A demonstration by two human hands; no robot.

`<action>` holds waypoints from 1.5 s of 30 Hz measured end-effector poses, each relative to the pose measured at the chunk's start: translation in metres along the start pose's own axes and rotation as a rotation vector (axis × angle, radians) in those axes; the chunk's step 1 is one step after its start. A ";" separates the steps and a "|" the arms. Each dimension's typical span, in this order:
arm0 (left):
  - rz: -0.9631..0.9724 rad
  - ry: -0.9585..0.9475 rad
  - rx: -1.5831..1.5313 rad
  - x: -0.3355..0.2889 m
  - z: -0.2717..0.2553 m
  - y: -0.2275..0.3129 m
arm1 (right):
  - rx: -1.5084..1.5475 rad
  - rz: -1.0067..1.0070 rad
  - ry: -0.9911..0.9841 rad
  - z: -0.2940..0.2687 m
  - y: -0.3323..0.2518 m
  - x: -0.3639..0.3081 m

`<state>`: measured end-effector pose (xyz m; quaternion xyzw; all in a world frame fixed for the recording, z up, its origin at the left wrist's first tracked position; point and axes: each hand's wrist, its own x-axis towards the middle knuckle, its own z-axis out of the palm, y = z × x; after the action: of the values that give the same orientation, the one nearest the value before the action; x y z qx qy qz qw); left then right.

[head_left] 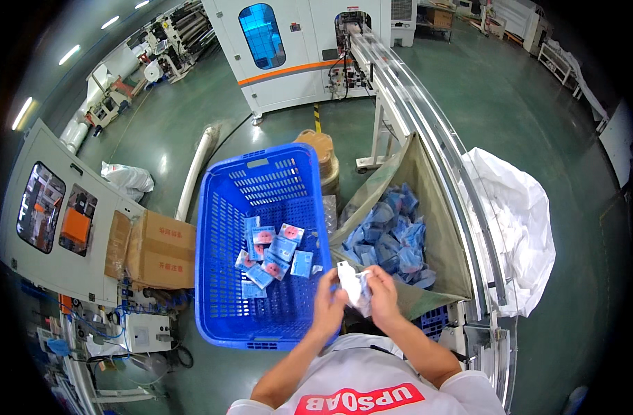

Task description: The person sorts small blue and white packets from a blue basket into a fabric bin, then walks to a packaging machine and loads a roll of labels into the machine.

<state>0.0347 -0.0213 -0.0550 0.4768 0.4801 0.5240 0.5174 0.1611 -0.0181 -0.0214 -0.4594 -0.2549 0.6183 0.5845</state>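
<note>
Close in front of my body, a white, crumpled, tissue-like bundle is held between both hands. My left hand is closed on its left side, and my right hand grips its right side with bent fingers. What kind of thing it is cannot be told for certain. Left of the hands stands a blue plastic basket with slotted walls. Several small blue-and-pink packs lie loosely on its bottom. Ahead and to the right, a greenish cloth bag hangs open, holding a heap of blue film-wrapped packs.
A clear-sided conveyor rail runs along the right from a white machine. Beyond it lies a big white sack. Cardboard boxes stand left of the basket. Behind the basket are a brown roll and a long white tube.
</note>
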 end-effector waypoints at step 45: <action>-0.667 0.001 -0.342 0.067 -0.095 -0.083 | 0.361 -0.580 0.424 -0.303 -0.104 0.050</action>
<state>-0.0536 0.0455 -0.1454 0.2007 0.5147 0.3997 0.7315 0.4799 -0.0182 -0.0822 -0.3755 -0.1351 0.3540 0.8458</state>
